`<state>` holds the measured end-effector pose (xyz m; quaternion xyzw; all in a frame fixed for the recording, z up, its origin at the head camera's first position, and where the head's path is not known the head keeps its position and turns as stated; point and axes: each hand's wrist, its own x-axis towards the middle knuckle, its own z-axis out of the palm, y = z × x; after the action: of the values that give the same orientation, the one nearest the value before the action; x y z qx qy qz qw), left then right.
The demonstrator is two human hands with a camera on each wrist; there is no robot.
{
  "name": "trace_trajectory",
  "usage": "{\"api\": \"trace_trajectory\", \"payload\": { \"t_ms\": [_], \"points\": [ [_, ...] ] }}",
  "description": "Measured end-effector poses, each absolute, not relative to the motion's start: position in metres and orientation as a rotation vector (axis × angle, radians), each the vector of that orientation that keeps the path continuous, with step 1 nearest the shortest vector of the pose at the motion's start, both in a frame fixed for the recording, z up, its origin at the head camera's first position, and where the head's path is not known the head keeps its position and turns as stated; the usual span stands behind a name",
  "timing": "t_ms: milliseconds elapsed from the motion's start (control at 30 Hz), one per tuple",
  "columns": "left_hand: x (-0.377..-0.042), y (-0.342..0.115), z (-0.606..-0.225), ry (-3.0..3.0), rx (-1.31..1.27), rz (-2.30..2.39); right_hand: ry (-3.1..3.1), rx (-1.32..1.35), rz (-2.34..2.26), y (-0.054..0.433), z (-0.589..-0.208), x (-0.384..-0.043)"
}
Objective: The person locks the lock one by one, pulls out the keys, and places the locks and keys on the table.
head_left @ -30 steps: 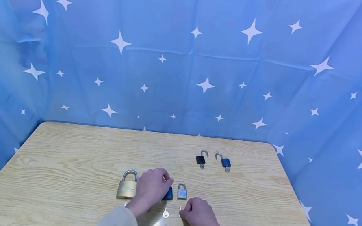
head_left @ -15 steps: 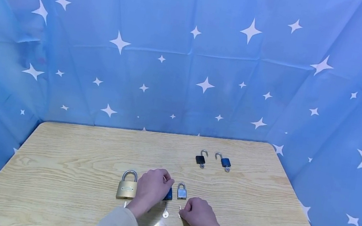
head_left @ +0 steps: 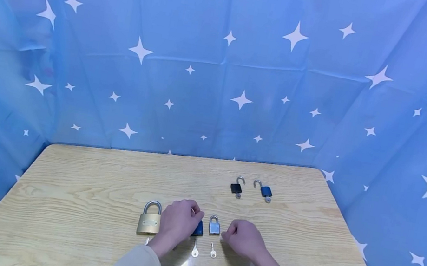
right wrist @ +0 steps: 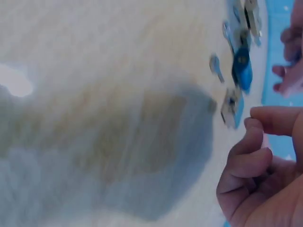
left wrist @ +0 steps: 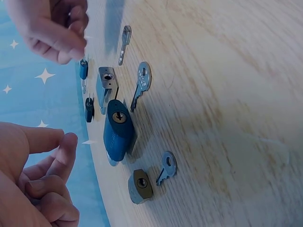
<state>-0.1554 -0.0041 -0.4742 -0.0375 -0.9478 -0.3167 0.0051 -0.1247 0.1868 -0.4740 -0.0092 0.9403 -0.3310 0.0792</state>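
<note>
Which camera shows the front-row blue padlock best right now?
Left wrist: the front-row blue padlock looks largest there, its keyhole plainly visible. In the head view, the left hand hides part of it; the right wrist view shows it small and blurred.

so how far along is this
Likely done: small black padlock and small blue padlock at the back, both open, keys apparently inserted.
In hand: nothing visible; the left hand hovers near the larger blue padlock, the right hand near the silver metal padlock.
Likely left: those two, the large brass padlock and the small brass padlock; loose flat keys lie nearby.
</note>
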Motion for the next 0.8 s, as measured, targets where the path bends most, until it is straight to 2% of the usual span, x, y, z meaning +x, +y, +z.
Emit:
{"api": "trace_trajectory", "payload": {
  "t_ms": [400, 800],
  "points": [
    [-0.155, -0.006, -0.476, -2.965, -0.126, -1.011, 2.917, 0.108, -0.867, 0.224, -0.472, -0.175],
    [-0.156, -0.010, -0.477, -2.962, -0.151, -1.019, 3.021, 0.165, -0.765, 0.224, -0.483, -0.205]
  ]
}}
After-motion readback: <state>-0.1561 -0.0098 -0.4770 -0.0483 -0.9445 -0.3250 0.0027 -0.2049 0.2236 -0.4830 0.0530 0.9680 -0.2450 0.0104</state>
